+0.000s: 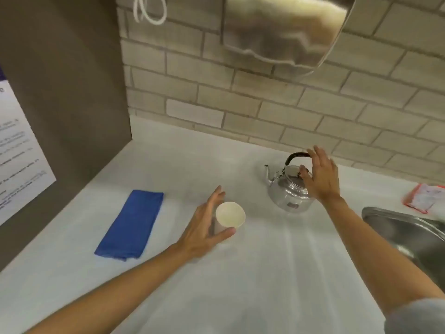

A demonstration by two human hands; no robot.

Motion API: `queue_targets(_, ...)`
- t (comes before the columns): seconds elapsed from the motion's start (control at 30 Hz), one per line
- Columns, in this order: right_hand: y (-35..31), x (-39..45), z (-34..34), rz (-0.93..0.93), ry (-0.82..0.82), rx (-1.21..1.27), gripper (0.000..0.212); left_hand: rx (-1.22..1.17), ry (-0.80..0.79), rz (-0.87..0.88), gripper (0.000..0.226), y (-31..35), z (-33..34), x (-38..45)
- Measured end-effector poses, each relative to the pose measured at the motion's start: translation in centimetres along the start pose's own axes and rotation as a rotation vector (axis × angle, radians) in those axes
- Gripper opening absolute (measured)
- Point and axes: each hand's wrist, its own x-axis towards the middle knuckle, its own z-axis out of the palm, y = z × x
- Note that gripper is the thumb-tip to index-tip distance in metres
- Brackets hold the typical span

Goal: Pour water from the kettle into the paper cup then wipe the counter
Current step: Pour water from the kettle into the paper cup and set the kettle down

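Observation:
A white paper cup (230,214) stands upright in the middle of the white counter (265,273). My left hand (204,227) curls around the cup's left side, thumb at its near wall and fingers behind it, loosely and perhaps touching. A shiny metal kettle (287,191) with a dark handle stands to the right and farther back, spout pointing left. My right hand (321,175) hovers with fingers spread at the kettle's handle and lid, holding nothing. A folded blue cloth (131,224) lies flat on the counter to the left.
A steel sink (407,233) is set into the counter at the right edge. A red-and-white packet (423,197) lies behind it. A brick wall runs along the back, with a metal dispenser (286,30) above. A grey panel (65,112) with a paper notice closes the left side.

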Motion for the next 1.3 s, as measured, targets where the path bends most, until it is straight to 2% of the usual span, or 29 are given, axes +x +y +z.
queue_targets(0.17,1.0,0.8,0.6,0.061,-0.021,0.026,0.05,-0.177,-0.003,-0.161,0.117,-1.0,1.9,-0.9)
queue_targets(0.4,1.4,4.0,1.0,0.143,-0.051,0.126,0.035,-0.193,-0.035,-0.249,0.117,-1.7,2.0,-0.6)
queue_targets(0.77,2.1,6.0,-0.9,0.174,-0.233,0.227,0.011,-0.139,-0.033,-0.247,0.104,-1.9,2.1,-0.4)
queue_targets(1.07,2.1,3.8,-3.9,0.084,-0.198,0.237,0.008,-0.076,-0.005,-0.256,0.074,-1.7,1.9,-0.3)
queue_targets(1.3,-0.3,2.0,-8.4,-0.039,-0.216,0.298,0.015,-0.086,-0.011,-0.267,0.069,-1.5,1.8,-0.2)
